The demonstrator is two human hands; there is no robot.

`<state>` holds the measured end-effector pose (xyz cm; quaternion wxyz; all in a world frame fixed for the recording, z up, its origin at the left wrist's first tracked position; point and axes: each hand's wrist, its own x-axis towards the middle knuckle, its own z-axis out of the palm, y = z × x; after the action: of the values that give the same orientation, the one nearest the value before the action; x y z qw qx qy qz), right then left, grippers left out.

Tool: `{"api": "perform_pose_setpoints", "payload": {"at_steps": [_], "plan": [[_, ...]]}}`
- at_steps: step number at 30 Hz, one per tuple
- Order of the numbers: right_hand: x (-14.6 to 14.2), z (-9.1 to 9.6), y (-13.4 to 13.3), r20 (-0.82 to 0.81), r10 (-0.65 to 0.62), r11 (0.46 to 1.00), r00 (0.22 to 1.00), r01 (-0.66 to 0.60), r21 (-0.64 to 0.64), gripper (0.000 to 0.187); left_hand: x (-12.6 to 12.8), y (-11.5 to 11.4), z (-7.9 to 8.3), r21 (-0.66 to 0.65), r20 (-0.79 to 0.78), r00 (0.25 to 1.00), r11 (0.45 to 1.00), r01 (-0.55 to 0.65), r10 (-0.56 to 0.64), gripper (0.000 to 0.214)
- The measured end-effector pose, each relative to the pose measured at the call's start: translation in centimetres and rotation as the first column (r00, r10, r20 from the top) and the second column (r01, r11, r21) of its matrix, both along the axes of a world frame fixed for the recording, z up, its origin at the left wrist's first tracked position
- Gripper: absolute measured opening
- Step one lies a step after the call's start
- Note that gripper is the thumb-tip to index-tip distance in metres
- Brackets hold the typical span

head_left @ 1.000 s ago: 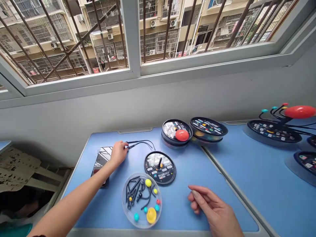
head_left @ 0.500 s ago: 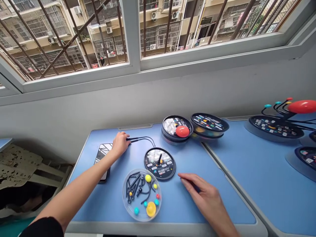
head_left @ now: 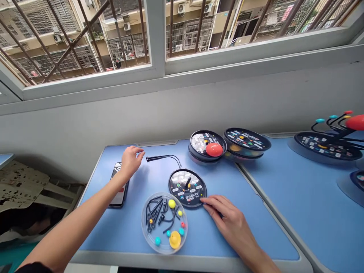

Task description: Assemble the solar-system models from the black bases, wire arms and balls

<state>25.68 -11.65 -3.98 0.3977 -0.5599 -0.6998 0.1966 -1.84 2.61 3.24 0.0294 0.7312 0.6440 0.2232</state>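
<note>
My left hand (head_left: 131, 159) is raised above the desk, between the phone and two thin black curved rods (head_left: 163, 156). Its fingers are slightly apart and hold nothing; the rods lie together just right of it. With thumb and forefinger, my right hand (head_left: 227, 216) pinches the near right rim of a round black base (head_left: 182, 193) printed with planets. A short black post (head_left: 188, 182) stands up from that base. In front of it sits a clear round dish (head_left: 145, 237) holding black rods and connectors, small coloured balls and a yellow half-ball (head_left: 174, 240).
A phone (head_left: 121, 195) lies at the left. Behind the base stand round containers with printed black lids, one (head_left: 201, 142) bearing a red half-ball (head_left: 214, 149), another (head_left: 247, 139) beside it. An assembled planet model (head_left: 327, 146) is on the right-hand desk. A wall and barred window rise behind.
My left hand has let go of the black rods and drawn back left, leaving them on the desk. My right hand has come onto the base's rim. The view has shifted slightly.
</note>
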Motion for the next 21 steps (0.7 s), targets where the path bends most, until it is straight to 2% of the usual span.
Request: {"api": "perform_pose_setpoints", "payload": {"at_steps": [3, 5, 8, 11, 14, 18, 19, 21], "plan": [[0.0, 0.0, 0.1, -0.001, -0.001, 1.0, 1.0, 0.001, 0.002, 0.022, -0.7, -4.7, 1.0, 0.132, 0.179, 0.981, 0.986, -0.102, 0.077, 0.02], [0.0, 0.1, 0.1, 0.001, -0.007, 1.0, 1.0, 0.007, 0.008, 0.021, -0.9, -8.5, 0.6, 0.129, 0.266, 0.964, 0.99, -0.058, 0.022, 0.02], [0.0, 0.2, -0.1, 0.019, -0.029, 0.999, 0.999, 0.029, 0.014, 0.019, -0.7, -13.5, -1.3, 0.011, 0.379, 0.925, 0.999, -0.038, 0.031, 0.021], [0.0, 0.5, -0.4, 0.054, -0.06, 0.998, 0.997, 0.059, 0.007, 0.018, -0.6, -16.8, -3.4, -0.124, 0.473, 0.875, 0.991, -0.054, 0.107, 0.022], [-0.1, 0.6, -0.5, 0.086, -0.067, 0.998, 0.994, 0.067, 0.002, 0.017, -0.5, -18.5, -4.8, -0.16, 0.547, 0.825, 0.985, -0.066, 0.144, 0.021], [-0.1, 0.5, -0.4, 0.087, -0.064, 0.998, 0.994, 0.065, -0.013, 0.016, -0.5, -19.2, -5.4, -0.175, 0.616, 0.753, 0.972, -0.155, 0.231, 0.019], [-0.1, 0.5, -0.5, 0.08, -0.058, 0.998, 0.995, 0.059, -0.014, 0.016, -0.5, -19.2, -5.3, -0.175, 0.616, 0.755, 0.974, -0.147, 0.225, 0.018], [-0.1, 0.4, -0.5, 0.063, -0.05, 0.999, 0.997, 0.05, -0.007, 0.015, -0.4, -18.9, -4.9, -0.115, 0.568, 0.812, 0.99, -0.087, 0.137, 0.017]]}}
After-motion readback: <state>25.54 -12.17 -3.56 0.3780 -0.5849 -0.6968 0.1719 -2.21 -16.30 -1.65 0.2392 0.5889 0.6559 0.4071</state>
